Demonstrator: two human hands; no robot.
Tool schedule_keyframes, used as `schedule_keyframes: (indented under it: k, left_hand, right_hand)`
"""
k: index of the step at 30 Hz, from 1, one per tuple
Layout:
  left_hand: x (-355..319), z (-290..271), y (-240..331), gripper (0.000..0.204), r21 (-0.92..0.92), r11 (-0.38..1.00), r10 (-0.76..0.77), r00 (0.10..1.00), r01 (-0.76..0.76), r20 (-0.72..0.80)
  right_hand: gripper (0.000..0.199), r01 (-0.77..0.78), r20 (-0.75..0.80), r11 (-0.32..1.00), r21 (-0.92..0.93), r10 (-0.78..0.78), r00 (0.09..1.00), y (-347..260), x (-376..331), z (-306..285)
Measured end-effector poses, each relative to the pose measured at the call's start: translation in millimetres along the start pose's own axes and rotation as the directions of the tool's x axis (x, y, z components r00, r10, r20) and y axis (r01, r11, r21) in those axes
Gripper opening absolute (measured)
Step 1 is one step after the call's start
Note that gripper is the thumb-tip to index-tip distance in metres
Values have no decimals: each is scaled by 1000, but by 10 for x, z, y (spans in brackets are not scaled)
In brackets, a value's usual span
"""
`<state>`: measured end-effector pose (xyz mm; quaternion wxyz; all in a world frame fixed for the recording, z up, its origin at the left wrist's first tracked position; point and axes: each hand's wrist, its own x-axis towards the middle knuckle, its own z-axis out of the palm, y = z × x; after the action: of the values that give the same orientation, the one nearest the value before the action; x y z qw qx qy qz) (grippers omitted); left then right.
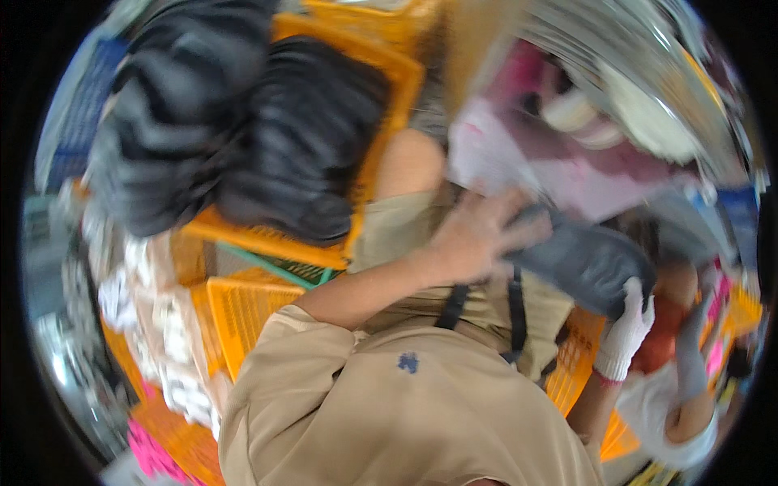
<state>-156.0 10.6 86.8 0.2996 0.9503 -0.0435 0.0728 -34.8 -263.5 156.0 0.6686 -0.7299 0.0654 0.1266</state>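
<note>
Dark grey elongated piece [585, 261], one only; rounded ends, sole-like outline, smooth matt face with faint creasing near the right end. In one piece, motion-blurred. Pose: slanted, far end lower right. Right end gripped at its lower edge by the gloved right hand [628, 328]; left end just at the spread fingers of the bare left hand [486, 231], contact there too blurred to confirm.

One yellow-orange slatted plastic crate [267, 252], upper left, set at a tilt in view; contents: two packed rows of curved black flat pieces, a left row [174, 121] and a right row [312, 130], side by side. One pink-stained whitish sheet-like surface [494, 146], upper right; on it, rounded cream-white pieces [648, 121], blurred, material unclear.
</note>
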Motion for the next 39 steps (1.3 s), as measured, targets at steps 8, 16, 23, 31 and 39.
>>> schedule_keyframes:
  k: [8, 16, 23, 31, 39]
  left_hand:
    - [1790, 1353, 154, 40, -837, -531, -494, 755, 130, 431]
    - [2399, 629, -1100, 60, -662, 510, -556, 798, 549, 234]
    - [1348, 897, -778, 67, -656, 675, -273, 941, 337, 202]
    - [2767, 1909, -595, 61, -958, -270, -461, 860, 98, 218]
    - [1795, 706, -737, 64, -146, 948, -293, 955, 284, -42]
  right_hand:
    - [68, 445, 118, 814, -373, -434, 893, 316, -279, 130]
    - [38, 381, 86, 871, -310, -374, 924, 194, 1575, 825]
    - [55, 318, 166, 848, -423, -273, 948, 177, 1659, 808]
    - [75, 354, -60, 784, -510, -443, 895, -171, 920, 479]
    - [60, 250, -59, 757, -604, -356, 933, -37, 1986, 822]
